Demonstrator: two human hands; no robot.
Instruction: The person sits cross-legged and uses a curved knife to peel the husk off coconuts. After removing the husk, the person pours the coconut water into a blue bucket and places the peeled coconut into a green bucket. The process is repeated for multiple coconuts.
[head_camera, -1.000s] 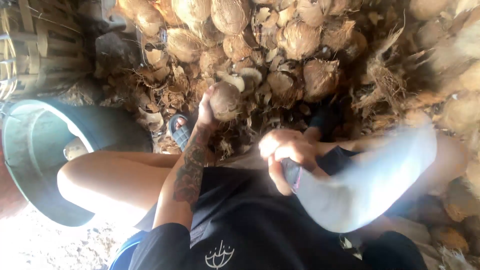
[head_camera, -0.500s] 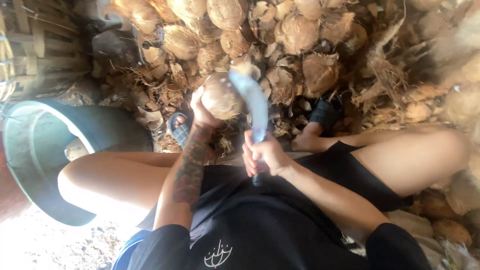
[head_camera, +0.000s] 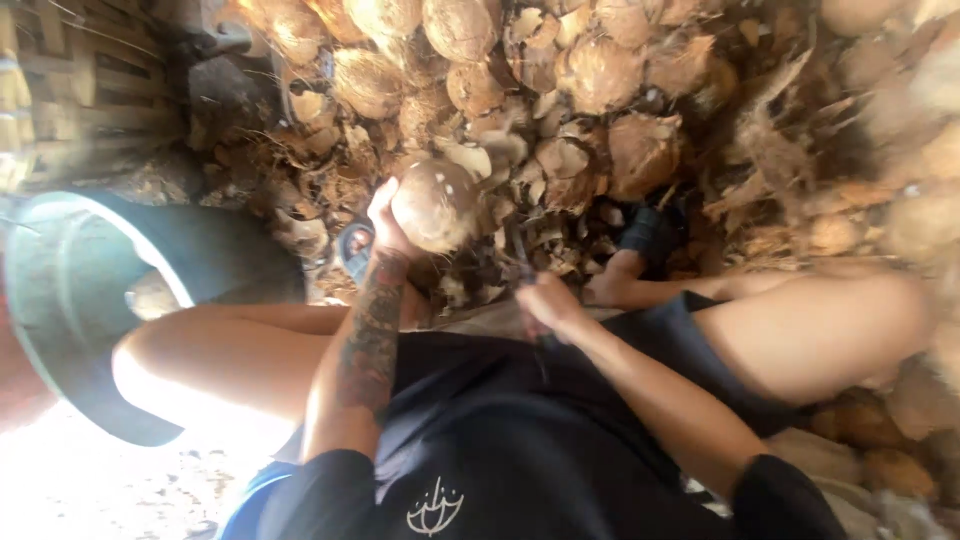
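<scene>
Here, a round, husked coconut (head_camera: 433, 204) is held up in the left hand (head_camera: 385, 215), whose grip is wrapped around its left side, above the person's knees. The right hand (head_camera: 545, 303) is clenched on the handle of a dark blade (head_camera: 522, 255), which is blurred and points up towards the coconut. A heap of coconuts and husk pieces (head_camera: 560, 80) is spread over the ground beyond. A large green bucket (head_camera: 60, 300) is seen lying at the left.

Coconut (head_camera: 434, 203) before the husk pile (head_camera: 560, 80), tub (head_camera: 70, 300) at left
</scene>
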